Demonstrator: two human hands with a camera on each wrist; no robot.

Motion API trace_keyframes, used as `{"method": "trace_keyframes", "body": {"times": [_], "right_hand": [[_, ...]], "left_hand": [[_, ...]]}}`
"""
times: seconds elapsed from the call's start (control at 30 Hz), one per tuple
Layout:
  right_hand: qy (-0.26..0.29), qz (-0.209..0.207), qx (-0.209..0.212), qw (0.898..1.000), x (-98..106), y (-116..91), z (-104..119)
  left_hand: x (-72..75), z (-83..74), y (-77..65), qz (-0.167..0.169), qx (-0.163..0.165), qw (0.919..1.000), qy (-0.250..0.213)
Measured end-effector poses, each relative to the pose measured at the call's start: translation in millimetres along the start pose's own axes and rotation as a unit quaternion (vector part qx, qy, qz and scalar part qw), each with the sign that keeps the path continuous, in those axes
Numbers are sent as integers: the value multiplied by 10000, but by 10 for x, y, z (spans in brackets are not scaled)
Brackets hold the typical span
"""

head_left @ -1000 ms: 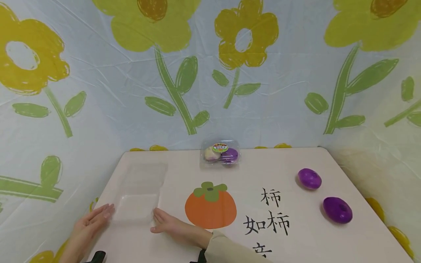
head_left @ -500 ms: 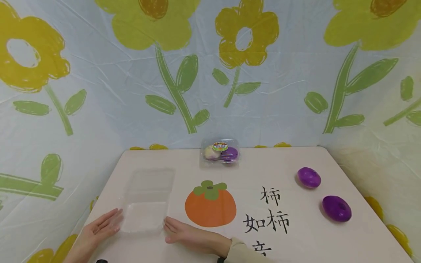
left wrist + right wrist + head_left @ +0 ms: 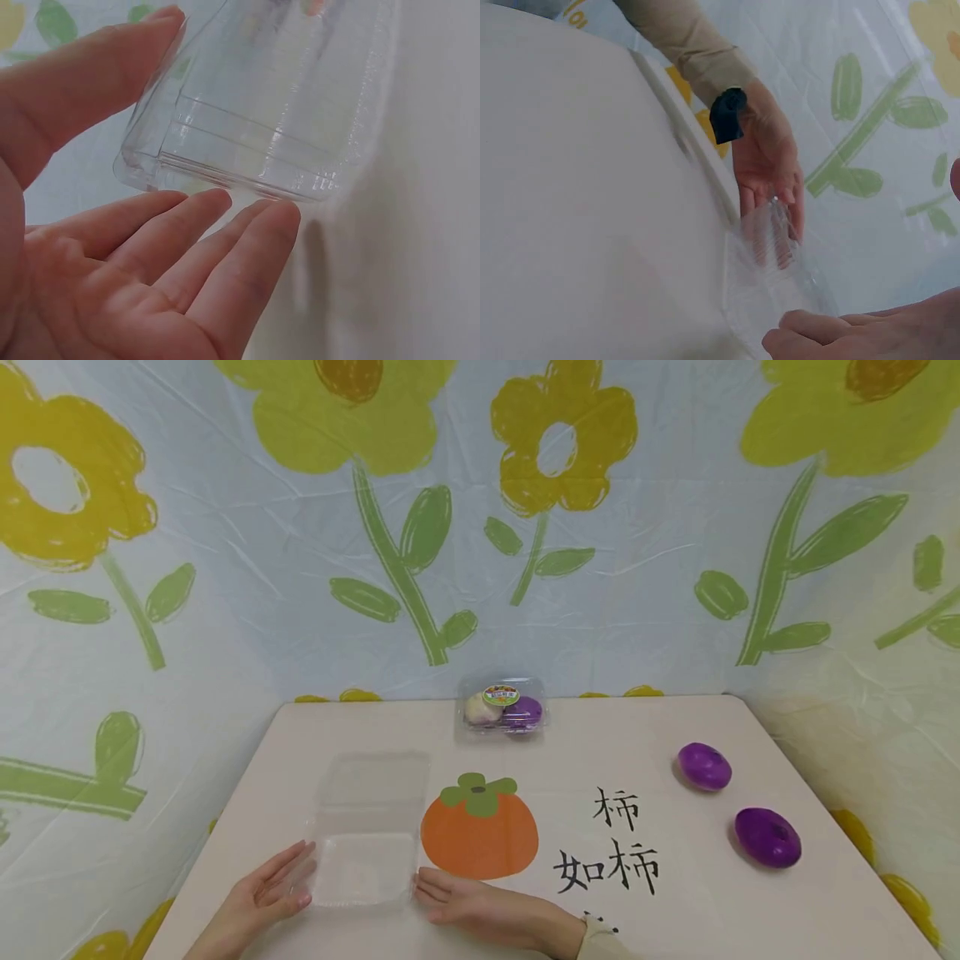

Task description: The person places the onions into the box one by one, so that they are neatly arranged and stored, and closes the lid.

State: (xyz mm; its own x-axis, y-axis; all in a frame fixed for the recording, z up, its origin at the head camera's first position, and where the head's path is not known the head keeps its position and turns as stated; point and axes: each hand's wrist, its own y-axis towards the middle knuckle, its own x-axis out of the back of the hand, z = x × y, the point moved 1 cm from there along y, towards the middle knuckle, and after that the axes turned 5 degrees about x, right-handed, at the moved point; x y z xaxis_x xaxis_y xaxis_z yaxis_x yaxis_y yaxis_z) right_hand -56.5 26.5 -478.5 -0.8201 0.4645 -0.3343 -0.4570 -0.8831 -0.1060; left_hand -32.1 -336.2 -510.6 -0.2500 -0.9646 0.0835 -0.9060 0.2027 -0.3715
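Observation:
A clear plastic clamshell box lies with its lid folded back, on the left part of the table. My left hand is at the box's left side with its fingers fairly straight. In the left wrist view, the fingertips meet one wall of the box while the thumb lies along an adjoining edge. On the opposite side, my right hand rests its extended fingers against the box wall. The right wrist view has the box between both hands. Nothing lies inside the box.
Two glossy purple onion-like rounds lie at the right, one farther back, one nearer. A closed, labelled clamshell with a pale and a purple piece stands at the back. A persimmon is printed on the table cover.
The open clamshell box has slid to the right and a little nearer, with both hands moving along at its sides. The purple rounds and the closed clamshell have stayed in place.

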Motion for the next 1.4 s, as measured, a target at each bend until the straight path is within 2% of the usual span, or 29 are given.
{"method": "trace_keyframes", "body": {"times": [0.17, 0.33, 0.43, 0.67, 0.87, 1.0, 1.27, 1.4], "right_hand": [[35, -14, -14, 10000, 75, -165, 25], [-84, 6, 2, 10000, 166, -323, 39], [-184, 18, -17, 9998, 226, -416, 51], [-785, -62, -140, 9968, 429, -630, 135], [-1039, -270, -27, 9942, 576, -816, 180], [-1300, -549, -108, 9899, 646, -939, 207], [-926, -614, 245, 9935, 847, -1200, 212], [-805, -676, 375, 9937, 946, -1319, 188]], "left_hand": [[-167, -32, 28, -4, 55, 9995, 316], [-345, -39, 55, 225, -321, 9987, 327], [-459, -54, 76, 191, -337, 9988, 303], [-705, -95, 134, 231, -783, 9954, 509], [-920, -146, 221, 113, -489, 9977, 460], [-1063, -147, 287, -19, -491, 9976, 486], [-1372, -145, 426, -9, -1069, 9917, 720], [-1500, -156, 489, 117, -1158, 9903, 753]]}}
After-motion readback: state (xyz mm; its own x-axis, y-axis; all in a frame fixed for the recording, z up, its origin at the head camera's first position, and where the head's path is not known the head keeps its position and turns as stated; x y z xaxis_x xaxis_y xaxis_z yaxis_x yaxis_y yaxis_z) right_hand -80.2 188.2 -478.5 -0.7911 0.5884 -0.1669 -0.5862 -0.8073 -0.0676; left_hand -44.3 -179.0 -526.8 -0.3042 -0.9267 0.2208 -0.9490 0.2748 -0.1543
